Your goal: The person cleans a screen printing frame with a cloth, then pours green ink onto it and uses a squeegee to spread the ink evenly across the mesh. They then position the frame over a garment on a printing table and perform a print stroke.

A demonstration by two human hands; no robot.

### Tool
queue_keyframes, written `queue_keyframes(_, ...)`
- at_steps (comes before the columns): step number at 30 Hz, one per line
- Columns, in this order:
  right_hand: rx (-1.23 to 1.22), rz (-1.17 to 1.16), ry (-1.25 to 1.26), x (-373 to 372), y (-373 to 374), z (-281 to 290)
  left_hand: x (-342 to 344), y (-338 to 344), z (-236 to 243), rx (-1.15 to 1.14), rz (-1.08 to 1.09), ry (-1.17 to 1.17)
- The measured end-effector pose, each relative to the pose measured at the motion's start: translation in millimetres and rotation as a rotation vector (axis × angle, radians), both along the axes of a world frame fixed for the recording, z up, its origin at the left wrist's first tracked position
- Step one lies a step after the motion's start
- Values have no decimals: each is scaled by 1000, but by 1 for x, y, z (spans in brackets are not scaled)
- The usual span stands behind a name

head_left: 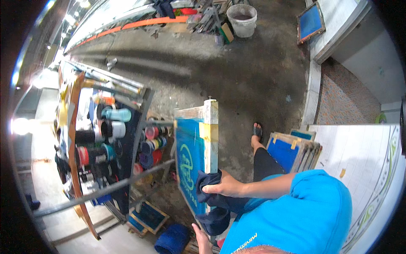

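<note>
A silk-screen frame (211, 149) stands on edge before me, its wooden sides pale and stained, with yellow tape on one side. Its blue mesh (191, 139) carries a light green design. My right hand (226, 185) is closed around a bunched navy cloth (206, 181), pressing it to the frame's side and mesh. More of the dark cloth hangs below the wrist. At the lower edge, my left hand (203, 240) grips the near end of the frame; part of it is cut off by the picture's edge.
To the left, a metal rack (141, 106) bears several ink jars (116, 113). Other screen frames (284, 151) lean by the white tiled wall at right. A blue bin (172, 239) and small frames (150, 215) sit low left. A white bucket (242, 21) stands far off.
</note>
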State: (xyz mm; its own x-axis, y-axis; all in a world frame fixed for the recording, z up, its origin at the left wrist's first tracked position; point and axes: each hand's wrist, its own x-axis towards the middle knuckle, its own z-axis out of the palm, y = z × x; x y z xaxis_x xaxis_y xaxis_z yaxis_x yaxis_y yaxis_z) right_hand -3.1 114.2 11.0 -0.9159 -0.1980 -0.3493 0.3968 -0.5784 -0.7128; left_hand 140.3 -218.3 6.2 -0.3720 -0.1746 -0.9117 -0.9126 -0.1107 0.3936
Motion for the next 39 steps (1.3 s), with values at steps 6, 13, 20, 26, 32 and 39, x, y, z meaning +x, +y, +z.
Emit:
queue_keyframes(6, 278, -379, -93, -130, 140, 0, -179, 171, -33, -335, -673, 664)
queue_keyframes(13, 366, -676, 172, -237, 296, 64, -330, 384, 8, -505, -1002, 1103)
queue_keyframes(20, 557, -827, 504, -314, 416, 127, -426, 519, 33, -151, -801, 1337)
queue_keyframes(26, 848, -815, 365, -365, 468, 73, -470, 606, 3, 471, -604, 991)
queue_keyframes(32, 1213, -839, 121, -456, 546, -9, -564, 671, -61, 665, -709, 756)
queue_keyframes(39, 1398, -701, -197, -582, 624, -71, -705, 750, -121, 875, -697, 454)
